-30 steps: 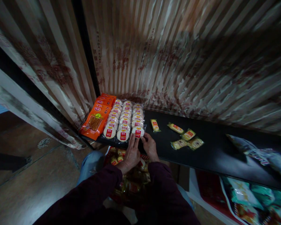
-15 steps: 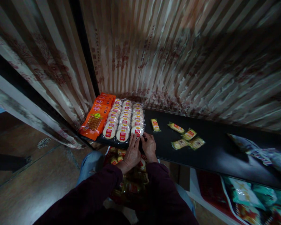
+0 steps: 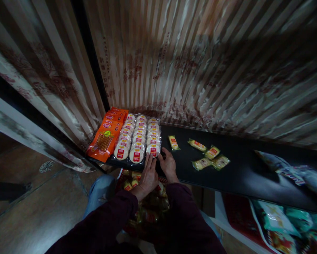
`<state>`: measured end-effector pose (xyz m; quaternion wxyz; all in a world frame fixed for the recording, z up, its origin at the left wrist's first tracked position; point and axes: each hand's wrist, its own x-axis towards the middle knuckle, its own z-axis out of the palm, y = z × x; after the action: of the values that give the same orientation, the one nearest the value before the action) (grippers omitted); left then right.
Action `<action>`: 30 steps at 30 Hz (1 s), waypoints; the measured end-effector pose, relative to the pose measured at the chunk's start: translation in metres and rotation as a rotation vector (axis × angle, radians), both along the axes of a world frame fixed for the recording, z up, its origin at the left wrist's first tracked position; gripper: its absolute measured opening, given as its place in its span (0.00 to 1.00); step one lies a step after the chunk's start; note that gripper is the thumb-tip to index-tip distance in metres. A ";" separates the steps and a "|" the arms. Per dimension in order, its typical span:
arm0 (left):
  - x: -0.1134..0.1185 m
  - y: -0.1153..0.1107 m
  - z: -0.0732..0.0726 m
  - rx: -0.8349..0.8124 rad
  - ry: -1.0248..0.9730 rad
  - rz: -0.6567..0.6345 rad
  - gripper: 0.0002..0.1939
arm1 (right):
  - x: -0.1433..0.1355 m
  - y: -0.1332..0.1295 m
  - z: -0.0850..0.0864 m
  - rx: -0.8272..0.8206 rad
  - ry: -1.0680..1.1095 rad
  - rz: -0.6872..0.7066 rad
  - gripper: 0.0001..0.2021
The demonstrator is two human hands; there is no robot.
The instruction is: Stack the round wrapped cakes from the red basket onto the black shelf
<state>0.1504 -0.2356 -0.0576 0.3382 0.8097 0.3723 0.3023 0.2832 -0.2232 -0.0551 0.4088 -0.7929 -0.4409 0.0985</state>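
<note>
Three rows of round white rice crackers in clear wrappers with red labels lie overlapping on a black shelf (image 3: 183, 165). At the near end of the right-hand row is the front rice cracker pack (image 3: 153, 150). My left hand (image 3: 148, 176) rests its outstretched fingertips on that pack's near edge. My right hand (image 3: 169, 165) is at the pack's right corner, thumb and forefinger apart, fingers partly bent. Left of the rows, orange snack bags (image 3: 105, 135) overlap in a column, the front one with a window showing brown sticks.
Several small yellow wrapped snacks (image 3: 212, 152) lie loose to the right. Farther along is a shiny plastic bag (image 3: 287, 169). A basket of packets stands below, between my knees; another red basket (image 3: 239, 215) holds green bags. A pleated curtain (image 3: 187, 70) hangs behind, with a black post (image 3: 91, 49) at left.
The view has shifted slightly. My left fingertips have drawn back a little toward the near edge of the front pack, showing more of its label. My right hand stays beside it.
</note>
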 end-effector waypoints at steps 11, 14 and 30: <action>0.001 0.000 0.002 0.000 0.023 -0.002 0.35 | 0.002 0.012 0.002 -0.016 0.105 0.014 0.23; 0.001 0.000 0.004 0.004 0.033 -0.020 0.36 | 0.000 0.007 0.000 0.018 0.114 0.008 0.23; -0.016 -0.015 -0.019 0.285 0.261 -0.127 0.29 | -0.031 -0.050 -0.006 0.147 -0.030 -0.041 0.18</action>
<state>0.1342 -0.2502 -0.0769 0.1874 0.9035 0.3147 0.2228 0.2524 -0.2730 -0.0616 0.4611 -0.7711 -0.4368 0.0458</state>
